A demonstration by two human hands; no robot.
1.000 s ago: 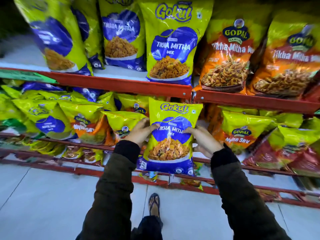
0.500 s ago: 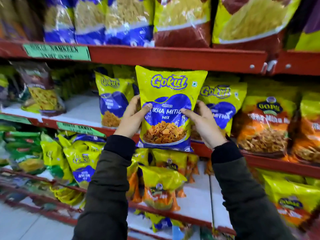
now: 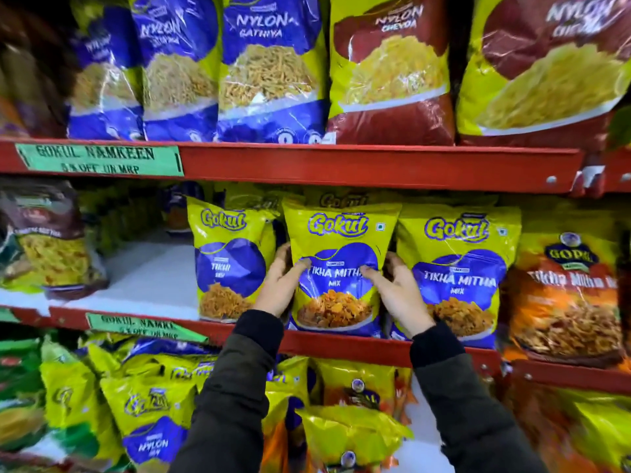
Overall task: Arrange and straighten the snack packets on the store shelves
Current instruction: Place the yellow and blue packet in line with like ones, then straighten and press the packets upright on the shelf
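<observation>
A yellow and blue Gokul Tikha Mitha Mix packet (image 3: 336, 240) stands upright on the middle red shelf (image 3: 341, 343). My left hand (image 3: 281, 285) grips its left edge and my right hand (image 3: 397, 295) grips its right edge, thumbs on the front. Its bottom rests at the shelf's front lip. A Gokul Tikhi Sev packet (image 3: 227, 261) stands just left of it and a second Tikha Mitha Mix packet (image 3: 459, 268) just right. Another Gokul packet shows behind its top.
An orange Gopal packet (image 3: 566, 295) stands at the right. Bare white shelf (image 3: 150, 274) lies left of the sev packet, then a dark packet (image 3: 47, 240). Large Nylon Gathiya (image 3: 269, 63) and Chevda packets (image 3: 392, 70) fill the upper shelf. Jumbled small packets (image 3: 150, 414) crowd the lower shelf.
Both hands carried the packet up from the lower shelf level and set it into the gap between two Gokul packets on the middle shelf. The view tilted upward.
</observation>
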